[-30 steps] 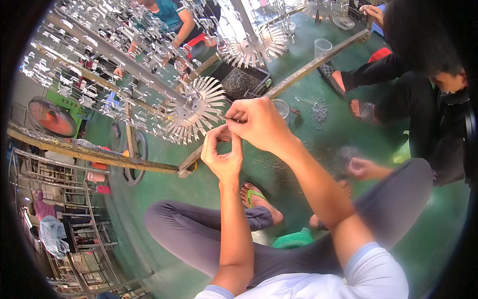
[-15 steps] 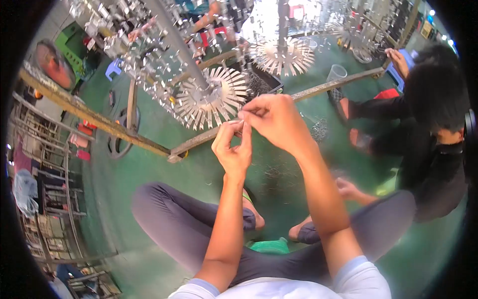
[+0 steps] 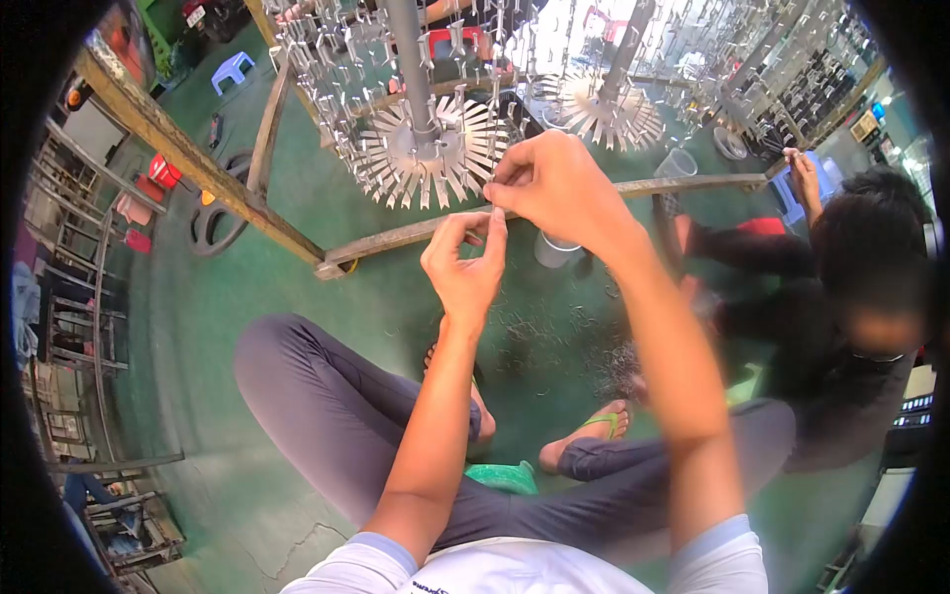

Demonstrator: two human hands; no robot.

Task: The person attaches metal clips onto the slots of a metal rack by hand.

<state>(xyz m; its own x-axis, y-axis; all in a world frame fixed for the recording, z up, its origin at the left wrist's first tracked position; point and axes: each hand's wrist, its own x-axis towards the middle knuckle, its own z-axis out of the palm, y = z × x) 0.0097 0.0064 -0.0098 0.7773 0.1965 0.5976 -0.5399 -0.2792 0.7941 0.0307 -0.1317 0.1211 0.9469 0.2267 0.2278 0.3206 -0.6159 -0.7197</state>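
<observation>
My left hand (image 3: 465,262) is raised near the centre, its thumb and index finger pinched together. Just above and to its right, my right hand (image 3: 559,188) also pinches, its fingertips almost meeting those of my left. Whatever lies between the fingertips is too small to make out. Behind my hands, a round metal disc with slotted, finned edges (image 3: 432,148) sits at the foot of a vertical grey pole (image 3: 408,64). Small shiny metal pieces (image 3: 327,99) hang in strands around it. A second finned disc (image 3: 606,107) is farther back on the right.
A wooden beam (image 3: 391,238) crosses behind my hands; another beam (image 3: 178,139) runs along the left. Bent wire pieces (image 3: 524,327) lie on the green floor near a clear cup (image 3: 556,249). A person in black (image 3: 841,257) sits at the right. A green stool (image 3: 503,477) is below me.
The view has swung so that the discs and beams sit higher, with more of the right side showing. Both hands remain pinched close together at the fingertips.
</observation>
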